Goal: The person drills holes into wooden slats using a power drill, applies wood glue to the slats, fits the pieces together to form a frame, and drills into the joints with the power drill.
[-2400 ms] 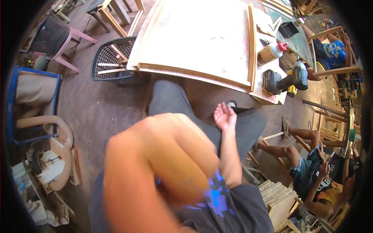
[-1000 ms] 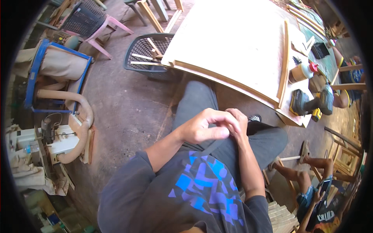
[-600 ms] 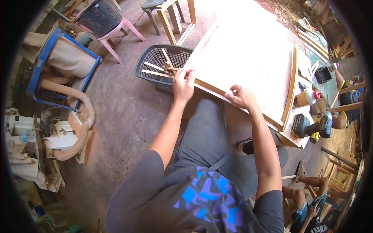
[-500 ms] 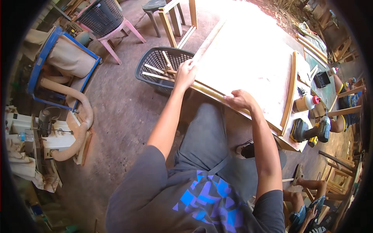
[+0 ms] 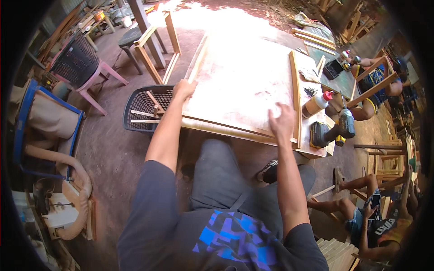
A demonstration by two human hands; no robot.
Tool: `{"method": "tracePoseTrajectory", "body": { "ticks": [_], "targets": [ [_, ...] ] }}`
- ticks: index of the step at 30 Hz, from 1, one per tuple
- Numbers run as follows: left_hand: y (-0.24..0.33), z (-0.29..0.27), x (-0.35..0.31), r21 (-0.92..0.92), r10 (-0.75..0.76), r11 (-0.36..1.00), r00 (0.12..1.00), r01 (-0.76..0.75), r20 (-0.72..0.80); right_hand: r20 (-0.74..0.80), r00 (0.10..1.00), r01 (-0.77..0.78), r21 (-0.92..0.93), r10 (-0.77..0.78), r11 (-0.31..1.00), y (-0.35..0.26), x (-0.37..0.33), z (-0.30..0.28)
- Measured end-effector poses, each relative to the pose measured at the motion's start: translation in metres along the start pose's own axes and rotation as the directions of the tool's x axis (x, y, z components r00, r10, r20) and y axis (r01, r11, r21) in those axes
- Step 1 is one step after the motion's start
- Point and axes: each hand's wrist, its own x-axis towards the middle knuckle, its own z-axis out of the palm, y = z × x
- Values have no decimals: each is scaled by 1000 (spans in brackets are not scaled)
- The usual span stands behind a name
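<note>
A worktable (image 5: 244,86) with a pale, sunlit top stands in front of me. Wooden strips lie along its left and near sides. My left hand (image 5: 184,90) is closed around the near end of the left wooden strip (image 5: 199,58), at the table's left corner. Along the near edge runs another wooden strip (image 5: 230,126). Over the top near the right corner is my right hand (image 5: 283,118), fingers apart and slightly blurred, holding nothing. Just right of it stretches a slightly curved wooden rail (image 5: 296,95).
Right of the rail are a glue bottle (image 5: 316,105) with a red cap and cordless drills (image 5: 320,134). A dark plastic basket (image 5: 131,108) with wood sticks sits left of the table. A wooden frame (image 5: 143,54) stands behind it. People (image 5: 375,217) sit at the right.
My right hand has let go of the near strip and moved over the tabletop toward the curved rail, its fingers spreading. My left hand has shifted to the left strip's end. The view has turned right.
</note>
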Motion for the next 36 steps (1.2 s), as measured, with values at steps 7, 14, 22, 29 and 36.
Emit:
{"method": "tracePoseTrajectory", "body": {
  "ticks": [7, 14, 22, 29, 36],
  "targets": [
    [4, -32, -29, 8, 119, 993, 984, -119, -136, -22, 930, -367, 20, 367, 930, 85, 9, -40],
    [12, -38, -54, -384, 341, 714, 770, -585, -540, -22, 846, -386, 664, 533, 640, 93, 18, -68],
    [16, -10, -47, -387, 370, 355, 508, -851, -778, -248, 750, -187, 809, 613, 557, 102, -4, -66],
    [6, 8, -61, -465, 392, 375, 591, -802, -705, -182, 810, -162, 843, 557, 512, 109, -7, -70],
    [70, -108, -93, -512, 477, 271, 576, -815, -664, -169, 958, 25, 853, 231, 521, 73, 37, -178]
  ]
}}
